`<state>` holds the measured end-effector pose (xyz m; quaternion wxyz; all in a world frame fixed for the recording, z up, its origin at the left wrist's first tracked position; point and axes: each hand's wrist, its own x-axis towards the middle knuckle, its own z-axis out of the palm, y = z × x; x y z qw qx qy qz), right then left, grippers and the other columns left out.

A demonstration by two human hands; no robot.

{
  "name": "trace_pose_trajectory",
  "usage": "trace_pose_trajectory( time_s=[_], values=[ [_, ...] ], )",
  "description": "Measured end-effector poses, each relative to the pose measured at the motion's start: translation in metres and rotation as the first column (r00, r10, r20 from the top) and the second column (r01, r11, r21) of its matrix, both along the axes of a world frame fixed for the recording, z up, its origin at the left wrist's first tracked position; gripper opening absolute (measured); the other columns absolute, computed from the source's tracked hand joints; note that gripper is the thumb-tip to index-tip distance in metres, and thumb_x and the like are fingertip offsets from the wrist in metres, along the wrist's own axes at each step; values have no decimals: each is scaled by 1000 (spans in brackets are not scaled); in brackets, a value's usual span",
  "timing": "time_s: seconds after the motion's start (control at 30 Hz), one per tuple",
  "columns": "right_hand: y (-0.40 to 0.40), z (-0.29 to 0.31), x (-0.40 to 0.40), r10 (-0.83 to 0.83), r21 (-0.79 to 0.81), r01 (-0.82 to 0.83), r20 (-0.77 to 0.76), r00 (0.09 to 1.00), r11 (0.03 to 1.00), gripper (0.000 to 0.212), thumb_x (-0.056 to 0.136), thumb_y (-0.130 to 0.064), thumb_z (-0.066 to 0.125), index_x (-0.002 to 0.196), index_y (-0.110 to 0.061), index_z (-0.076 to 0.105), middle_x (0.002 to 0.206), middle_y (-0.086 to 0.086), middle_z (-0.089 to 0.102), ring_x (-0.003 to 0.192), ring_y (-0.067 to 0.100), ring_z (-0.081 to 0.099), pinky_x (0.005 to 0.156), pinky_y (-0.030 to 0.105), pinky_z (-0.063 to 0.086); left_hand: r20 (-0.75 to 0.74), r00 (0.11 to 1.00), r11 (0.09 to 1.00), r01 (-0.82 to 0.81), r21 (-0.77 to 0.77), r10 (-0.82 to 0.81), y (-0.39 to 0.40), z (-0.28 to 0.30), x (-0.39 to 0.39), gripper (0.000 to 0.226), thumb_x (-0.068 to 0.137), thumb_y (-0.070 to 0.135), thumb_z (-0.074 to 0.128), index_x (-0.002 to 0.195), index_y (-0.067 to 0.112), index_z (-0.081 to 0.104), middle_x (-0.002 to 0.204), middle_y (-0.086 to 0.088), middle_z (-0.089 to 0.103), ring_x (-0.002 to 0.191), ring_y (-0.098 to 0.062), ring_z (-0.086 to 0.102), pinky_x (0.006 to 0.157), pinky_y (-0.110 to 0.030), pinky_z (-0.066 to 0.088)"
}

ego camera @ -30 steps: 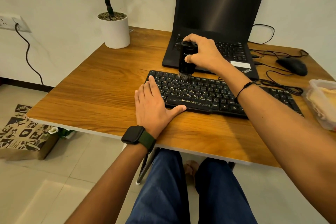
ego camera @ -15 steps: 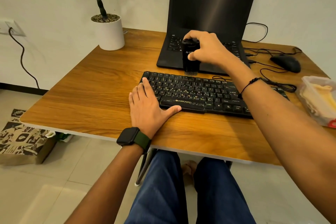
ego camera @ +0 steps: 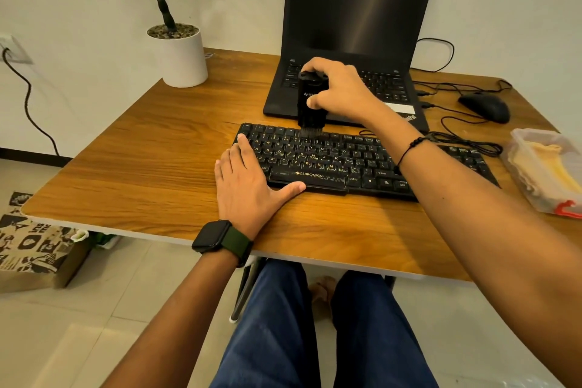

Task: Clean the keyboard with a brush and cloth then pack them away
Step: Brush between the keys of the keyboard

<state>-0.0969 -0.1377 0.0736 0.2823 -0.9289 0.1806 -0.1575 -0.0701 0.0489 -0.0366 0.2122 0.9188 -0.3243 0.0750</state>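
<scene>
A black wired keyboard (ego camera: pixel 346 161) lies across the middle of a wooden table (ego camera: pixel 151 167), its keys marked with pale lettering and a gold brand name printed on the front edge. An upright black block-shaped brush (ego camera: pixel 311 104), with a round cap on top and a short row of dark bristles at the bottom, stands on the keyboard's far edge, at about 12 o'clock from the keyboard's left half; the bristles touch the top key row. The right hand (ego camera: pixel 341 90) reaches in from 4 o'clock, its arm crossing above the keyboard's right half, and wraps the brush from the right side, thumb on the near face and fingers curled over the top. The left hand (ego camera: pixel 248 179) lies flat and spread, palm down, at the keyboard's left end, fingertips on the left keys and thumb along the front edge; it holds nothing. At 3 o'clock, near the table's right edge, a clear plastic container (ego camera: pixel 519 148) holds a yellow cloth (ego camera: pixel 548 167). An open black laptop (ego camera: pixel 362 25) sits just behind the keyboard at 12 o'clock.
</scene>
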Motion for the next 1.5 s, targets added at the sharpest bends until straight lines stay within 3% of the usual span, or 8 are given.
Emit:
trace_pose_trajectory(
  time_s=[0.1, 0.23, 0.37, 0.73, 0.97, 1.1, 1.27, 1.5],
  values=[
    [-1, -4, -2, -22, 67, 20, 27, 999, 998, 47, 77, -3, 66, 118, -20, 54, 114, 4, 53, 102, 21, 48, 80, 31, 42, -12, 1000, 1000, -1, -10, 1, 0, 1, -1, 129, 56, 84, 42, 146, -1, 6, 148, -20, 26, 138, -33, 23, 115, -46, 18],
    [-8, -2, -13, -21, 25, 21, -28, 999, 999, 48, 76, -3, 66, 119, -22, 54, 117, 6, 54, 104, 24, 50, 87, 40, 49, -16, 1000, 1000, 0, -6, 0, 0, 1, 0, 129, 56, 84, 43, 146, 0, 5, 149, -20, 24, 138, -33, 22, 115, -45, 17],
    [-17, 2, -23, -34, -26, 32, -71, 997, 999, 50, 76, -2, 65, 121, -20, 53, 118, 9, 55, 101, 23, 52, 82, 35, 47, -4, 1000, 1000, -9, -7, 9, 0, -1, 1, 138, 47, 94, 28, 145, -1, 8, 147, -21, 27, 137, -34, 25, 114, -46, 20],
    [-25, 3, -28, -62, -24, 60, -80, 995, 998, 48, 76, -2, 65, 119, -21, 54, 118, 7, 55, 102, 22, 52, 80, 32, 44, -16, 1000, 1000, 4, -3, -4, 0, 0, 0, 133, 49, 87, 28, 146, -1, 5, 149, -20, 25, 138, -34, 23, 115, -46, 18],
    [-6, -3, -10, -29, 107, 27, 21, 999, 994, 45, 75, -2, 65, 114, -23, 55, 114, 4, 55, 109, 25, 50, 82, 34, 47, -18, 1000, 1000, 7, -5, -7, 1, 1, 0, 132, 50, 87, 29, 146, 0, 4, 149, -20, 25, 138, -33, 23, 115, -45, 18],
    [3, -3, -4, -68, 163, 47, 123, 990, 986, 45, 76, 0, 65, 115, -20, 56, 105, -2, 52, 100, 20, 50, 78, 33, 53, -24, 1000, 1000, 10, -6, -10, 1, 1, 0, 130, 54, 85, 39, 146, 0, 4, 150, -19, 23, 139, -33, 21, 115, -45, 17],
    [-2, -7, -8, -56, 136, 49, 49, 997, 989, 48, 76, 0, 65, 117, -23, 55, 106, -2, 48, 108, 24, 47, 89, 47, 50, -19, 1000, 1000, 7, -4, -7, 1, 0, 1, 133, 50, 88, 29, 146, -1, 5, 150, -20, 23, 138, -33, 22, 115, -46, 18],
    [-22, -6, -31, -86, 75, 85, 5, 996, 994, 47, 76, 0, 65, 117, -21, 55, 105, -2, 51, 104, 23, 50, 89, 45, 50, -18, 1000, 1000, 8, -8, -8, 1, 0, 0, 133, 50, 87, 28, 146, -1, 5, 149, -21, 24, 138, -34, 23, 115, -46, 18]
  ],
)
